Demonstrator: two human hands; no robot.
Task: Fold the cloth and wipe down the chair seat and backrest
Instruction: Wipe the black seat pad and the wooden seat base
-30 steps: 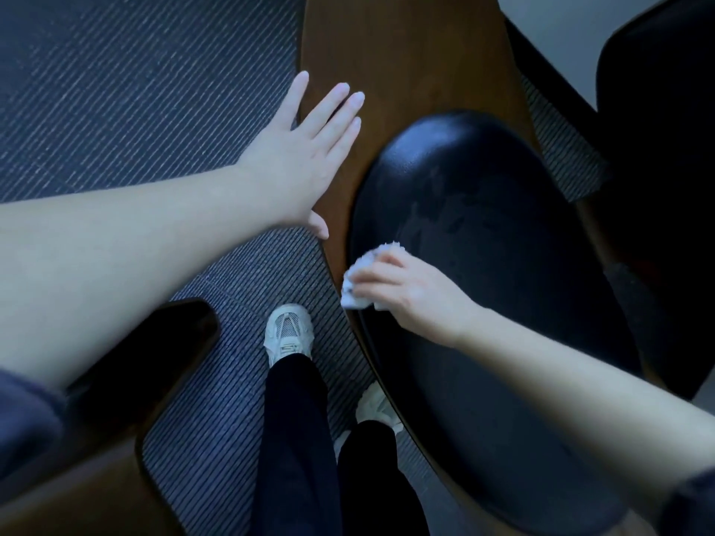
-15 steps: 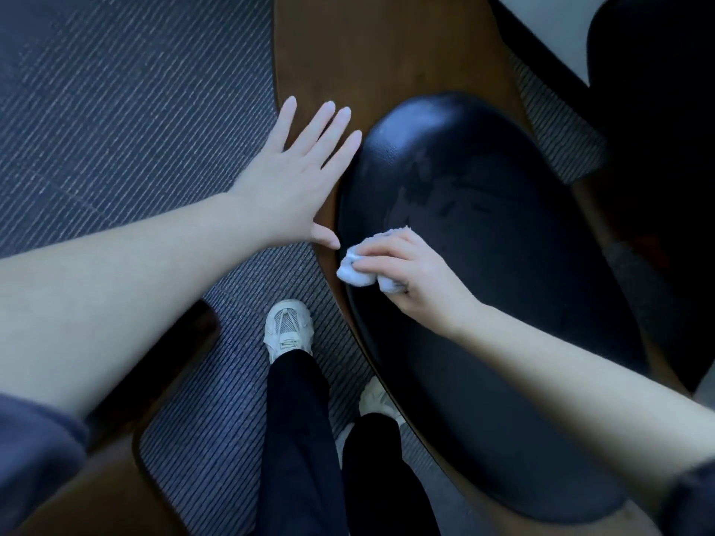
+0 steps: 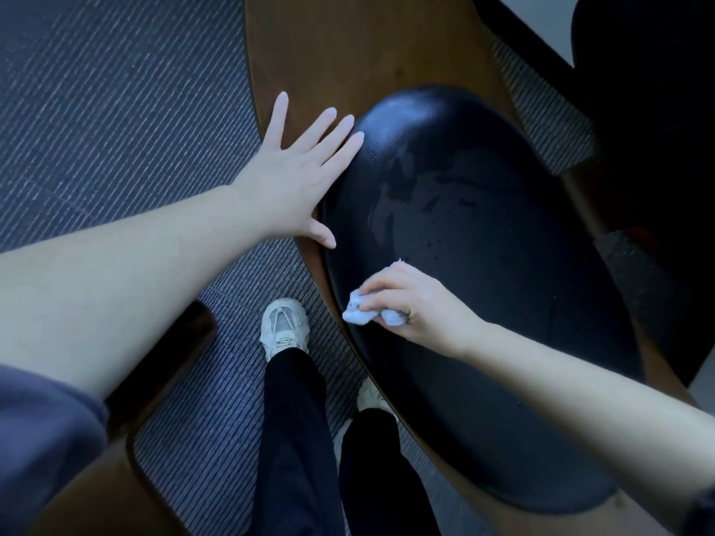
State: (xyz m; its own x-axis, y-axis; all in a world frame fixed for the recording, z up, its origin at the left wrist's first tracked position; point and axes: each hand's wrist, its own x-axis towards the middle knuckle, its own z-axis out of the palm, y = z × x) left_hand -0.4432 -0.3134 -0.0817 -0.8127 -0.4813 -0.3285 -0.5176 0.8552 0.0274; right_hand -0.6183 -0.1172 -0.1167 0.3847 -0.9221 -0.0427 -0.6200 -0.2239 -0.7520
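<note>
The right hand (image 3: 419, 309) grasps a small white crumpled cloth (image 3: 358, 311), its fingers curled over the top of the bundle and the thumb tucked beneath, so that the cloth bulges out on the side toward the person's feet. The cloth rests on the black glossy padded chair cushion (image 3: 503, 288), close to the cushion's near-left edge and roughly midway along its length. Lighter smeared streaks show on the upper part of the cushion, well apart from the cloth. The cushion sits in a curved brown wooden chair shell (image 3: 348, 44), whose bare wood extends beyond the top of the pad and rims its left side. The left hand (image 3: 298, 176) is released and holds nothing: it lies flat with straight, spread fingers over the wooden rim, the fingertips reaching the cushion's upper-left edge and the thumb pointing toward the pad. A loose purple-grey sleeve (image 3: 42, 439) covers the left upper arm. Below the hands stand black trouser legs (image 3: 294, 439) and a white mesh sneaker (image 3: 284, 326) on the blue-grey striped carpet (image 3: 96, 110). A second dark chair (image 3: 650, 110) fills the upper right corner, too shadowed to make out further.
</note>
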